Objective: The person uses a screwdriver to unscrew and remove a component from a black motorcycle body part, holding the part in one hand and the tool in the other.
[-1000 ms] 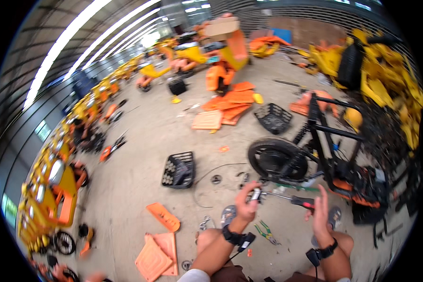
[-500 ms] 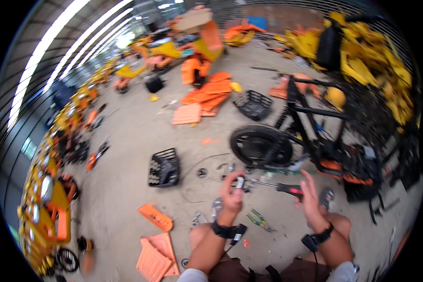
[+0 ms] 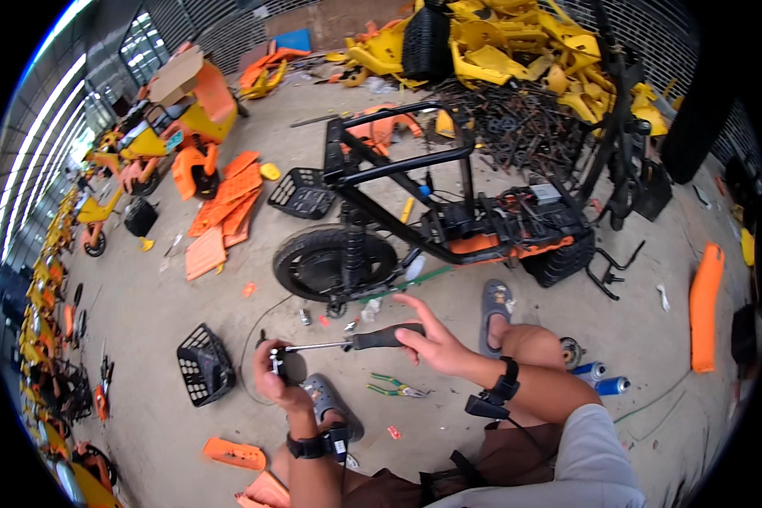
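Note:
My left hand (image 3: 274, 378) grips a small black and metal part (image 3: 284, 362) low in the centre, its exact shape partly hidden by my fingers. A screwdriver (image 3: 374, 337) lies horizontal, its metal shaft reaching into that part. My right hand (image 3: 436, 349) holds the end of its black handle loosely, index finger stretched out. Beyond my hands stands a stripped black scooter frame (image 3: 405, 172) with a rear wheel (image 3: 309, 269). Green-handled pliers (image 3: 385, 383) lie on the concrete floor between my sandalled feet.
Black baskets (image 3: 199, 366) (image 3: 300, 193) and orange panels (image 3: 233, 450) (image 3: 703, 309) lie around me. Blue spray cans (image 3: 610, 386) lie at right. Yellow panels (image 3: 491, 63) and dark metal parts (image 3: 516, 123) are heaped behind the frame. Several scooters (image 3: 102, 199) stand along the left.
My view has swung right, shifting the scooter frame and floor items leftward. Both hands appear further left, still with the screwdriver and part; my right hand's fingers now point more sideways.

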Demonstrator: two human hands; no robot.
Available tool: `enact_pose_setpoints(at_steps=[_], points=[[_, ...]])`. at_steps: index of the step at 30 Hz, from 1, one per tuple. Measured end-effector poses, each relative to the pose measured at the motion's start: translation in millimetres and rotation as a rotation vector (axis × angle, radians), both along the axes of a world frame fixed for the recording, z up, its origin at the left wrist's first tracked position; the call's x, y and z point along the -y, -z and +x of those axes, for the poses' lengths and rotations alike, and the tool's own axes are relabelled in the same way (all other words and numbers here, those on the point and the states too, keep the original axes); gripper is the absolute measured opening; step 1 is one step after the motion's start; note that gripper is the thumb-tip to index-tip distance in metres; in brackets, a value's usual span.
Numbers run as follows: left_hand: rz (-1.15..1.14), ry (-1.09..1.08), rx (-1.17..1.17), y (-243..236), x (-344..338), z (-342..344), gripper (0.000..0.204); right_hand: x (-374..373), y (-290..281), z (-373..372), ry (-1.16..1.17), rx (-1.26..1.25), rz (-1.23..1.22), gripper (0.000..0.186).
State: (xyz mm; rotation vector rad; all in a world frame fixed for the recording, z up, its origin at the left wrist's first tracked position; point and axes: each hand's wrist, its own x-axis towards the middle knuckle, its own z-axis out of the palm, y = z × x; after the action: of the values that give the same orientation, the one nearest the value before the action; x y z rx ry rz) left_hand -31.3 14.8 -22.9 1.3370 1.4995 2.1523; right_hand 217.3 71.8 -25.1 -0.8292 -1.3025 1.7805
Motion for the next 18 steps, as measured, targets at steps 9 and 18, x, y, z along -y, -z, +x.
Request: enact_pose_setpoints(at_steps=[9, 18], points=[[-0.025, 0.042, 0.010, 7.5, -2.1, -5.2, 0.065, 0.4, -9.4, 5.8, -0.001, 0.032, 0.210, 0.039], [-0.021, 0.027, -0.031, 10.4, -2.5, -7.4, 0.063, -0.1, 1.0, 1.8, -0.013, -0.055, 0.194, 0.036]])
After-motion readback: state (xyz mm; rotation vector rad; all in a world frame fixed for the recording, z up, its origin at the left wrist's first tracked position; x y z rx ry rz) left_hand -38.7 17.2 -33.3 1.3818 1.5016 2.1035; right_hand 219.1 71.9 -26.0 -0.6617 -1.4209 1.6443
